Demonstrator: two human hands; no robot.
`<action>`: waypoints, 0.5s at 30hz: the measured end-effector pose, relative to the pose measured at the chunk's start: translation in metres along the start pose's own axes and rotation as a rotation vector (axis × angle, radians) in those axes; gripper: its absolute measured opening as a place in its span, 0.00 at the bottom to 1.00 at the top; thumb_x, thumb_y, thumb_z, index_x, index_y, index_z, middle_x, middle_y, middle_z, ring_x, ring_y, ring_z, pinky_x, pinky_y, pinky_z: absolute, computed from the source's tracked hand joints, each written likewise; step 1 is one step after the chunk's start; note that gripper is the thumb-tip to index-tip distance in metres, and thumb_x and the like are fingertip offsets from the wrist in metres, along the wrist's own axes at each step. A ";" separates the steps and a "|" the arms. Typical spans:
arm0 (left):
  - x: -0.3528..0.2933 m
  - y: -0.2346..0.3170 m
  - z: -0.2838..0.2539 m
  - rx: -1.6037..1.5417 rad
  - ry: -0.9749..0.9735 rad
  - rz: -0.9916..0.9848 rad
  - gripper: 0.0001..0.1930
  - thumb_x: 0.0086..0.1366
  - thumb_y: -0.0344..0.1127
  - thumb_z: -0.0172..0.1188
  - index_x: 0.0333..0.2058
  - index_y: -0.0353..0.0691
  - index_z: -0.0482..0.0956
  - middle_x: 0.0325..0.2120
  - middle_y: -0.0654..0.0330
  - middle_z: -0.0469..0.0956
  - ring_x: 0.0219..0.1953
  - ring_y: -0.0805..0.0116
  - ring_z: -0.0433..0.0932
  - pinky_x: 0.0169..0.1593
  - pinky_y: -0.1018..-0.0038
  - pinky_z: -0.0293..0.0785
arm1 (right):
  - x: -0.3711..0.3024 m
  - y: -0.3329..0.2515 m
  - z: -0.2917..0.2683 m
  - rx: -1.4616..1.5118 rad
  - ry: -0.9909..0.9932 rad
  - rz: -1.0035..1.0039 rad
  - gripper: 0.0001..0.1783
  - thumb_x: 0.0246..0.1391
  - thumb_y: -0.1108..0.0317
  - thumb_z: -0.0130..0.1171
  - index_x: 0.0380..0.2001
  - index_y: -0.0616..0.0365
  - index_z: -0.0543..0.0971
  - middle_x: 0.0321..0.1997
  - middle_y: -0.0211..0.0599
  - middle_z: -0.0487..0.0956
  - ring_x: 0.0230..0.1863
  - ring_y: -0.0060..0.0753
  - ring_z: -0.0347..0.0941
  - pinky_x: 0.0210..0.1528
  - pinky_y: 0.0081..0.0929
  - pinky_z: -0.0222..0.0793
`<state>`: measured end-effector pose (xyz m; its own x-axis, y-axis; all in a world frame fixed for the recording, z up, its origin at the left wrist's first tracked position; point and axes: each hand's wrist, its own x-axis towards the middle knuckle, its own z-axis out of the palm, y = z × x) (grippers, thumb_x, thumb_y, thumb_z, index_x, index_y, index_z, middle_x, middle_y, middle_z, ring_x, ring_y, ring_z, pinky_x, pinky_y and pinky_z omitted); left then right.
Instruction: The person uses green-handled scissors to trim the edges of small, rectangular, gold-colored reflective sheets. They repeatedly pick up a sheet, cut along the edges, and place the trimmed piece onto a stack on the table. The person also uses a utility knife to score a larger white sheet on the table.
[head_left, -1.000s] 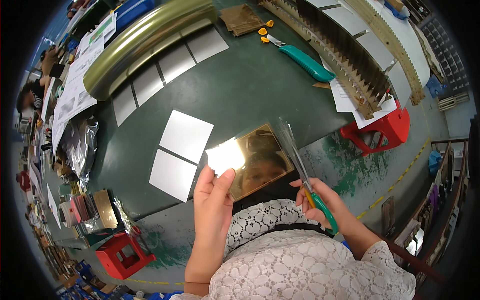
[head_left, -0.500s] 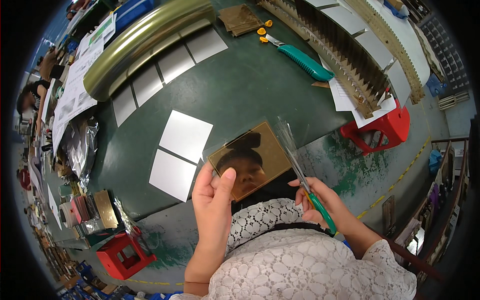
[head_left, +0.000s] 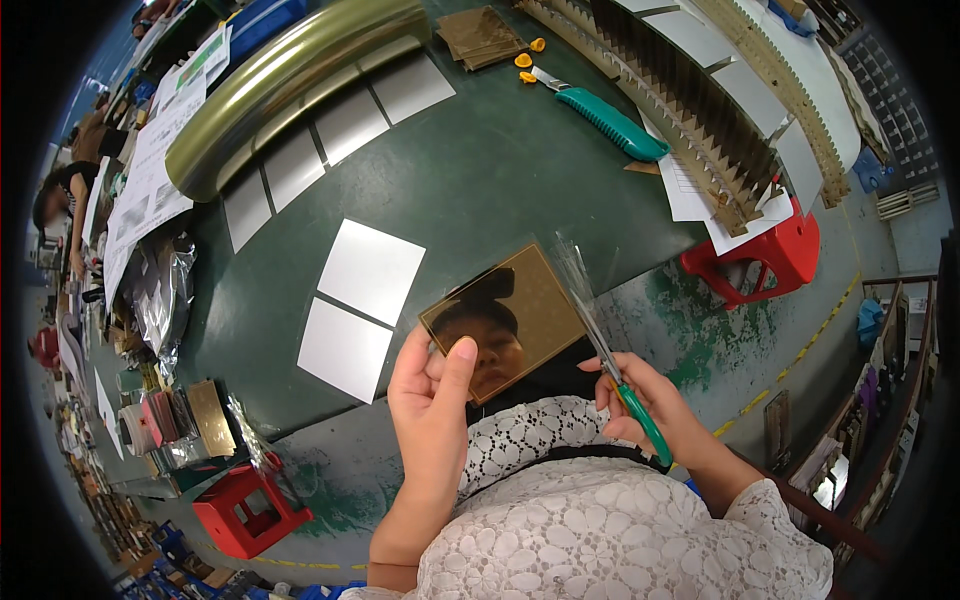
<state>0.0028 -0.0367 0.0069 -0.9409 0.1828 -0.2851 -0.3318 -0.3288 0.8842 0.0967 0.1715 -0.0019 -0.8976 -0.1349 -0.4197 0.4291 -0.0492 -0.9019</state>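
Note:
A bronze mirror plate (head_left: pixel 545 320) with a thin border line is gripped at its left edge by my left hand (head_left: pixel 428 410), thumb on top and fingers beneath. My right hand (head_left: pixel 655 400) is closed around the green handles of a pair of scissors (head_left: pixel 645 425). The blades point up and away, close along the plate's right edge. Thin clear film (head_left: pixel 572 262) shows around the blade tips; whether it is being cut I cannot tell. Two white rectangular sheets (head_left: pixel 345 350) lie on the dark green table (head_left: pixel 480 170) left of the plate.
A large gold film roll (head_left: pixel 300 85) lies at the far left over several white sheets. A green utility knife (head_left: pixel 612 122) and small yellow caps (head_left: pixel 524 62) are at the back. Slotted racks (head_left: pixel 680 120) stand at the far right. Red stools (head_left: pixel 250 510) flank the table.
The mirror plate and my left hand have shifted slightly to the right. Clear film beyond the plate's upper-left edge shows less now. The scissors have hardly moved.

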 end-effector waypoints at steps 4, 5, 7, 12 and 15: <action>-0.001 0.003 0.004 -0.006 0.001 -0.002 0.19 0.68 0.28 0.50 0.56 0.32 0.65 0.48 0.58 0.75 0.48 0.75 0.75 0.52 0.78 0.70 | 0.000 -0.001 0.000 -0.033 0.014 -0.016 0.42 0.45 0.49 0.69 0.56 0.63 0.65 0.33 0.26 0.67 0.28 0.13 0.60 0.32 0.11 0.56; -0.001 0.002 0.004 -0.009 -0.002 -0.007 0.19 0.68 0.28 0.50 0.56 0.31 0.65 0.48 0.58 0.75 0.48 0.75 0.74 0.52 0.78 0.70 | 0.000 -0.001 0.000 -0.038 0.018 -0.016 0.41 0.45 0.49 0.69 0.56 0.63 0.66 0.33 0.26 0.67 0.28 0.13 0.60 0.32 0.11 0.56; -0.001 0.002 0.004 -0.011 -0.006 -0.010 0.19 0.68 0.28 0.50 0.57 0.31 0.65 0.49 0.58 0.74 0.49 0.75 0.74 0.53 0.78 0.70 | 0.000 0.000 -0.001 -0.047 0.025 -0.016 0.40 0.45 0.50 0.69 0.55 0.62 0.66 0.31 0.25 0.67 0.28 0.12 0.60 0.32 0.11 0.56; 0.000 -0.001 0.004 -0.001 -0.014 -0.001 0.20 0.68 0.28 0.50 0.57 0.31 0.64 0.49 0.57 0.74 0.49 0.74 0.75 0.53 0.77 0.70 | 0.000 0.005 -0.004 -0.061 0.051 -0.007 0.37 0.45 0.53 0.71 0.53 0.63 0.68 0.28 0.23 0.66 0.28 0.12 0.60 0.31 0.11 0.56; 0.000 0.001 0.006 -0.009 -0.012 -0.019 0.20 0.67 0.27 0.50 0.57 0.31 0.64 0.48 0.57 0.75 0.48 0.76 0.75 0.51 0.78 0.70 | 0.000 0.007 -0.004 -0.054 0.063 -0.006 0.36 0.45 0.54 0.71 0.52 0.63 0.69 0.26 0.22 0.66 0.28 0.12 0.61 0.31 0.10 0.56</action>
<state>0.0028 -0.0313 0.0098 -0.9336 0.2002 -0.2973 -0.3502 -0.3333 0.8754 0.0988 0.1751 -0.0084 -0.9053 -0.0726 -0.4186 0.4194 0.0042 -0.9078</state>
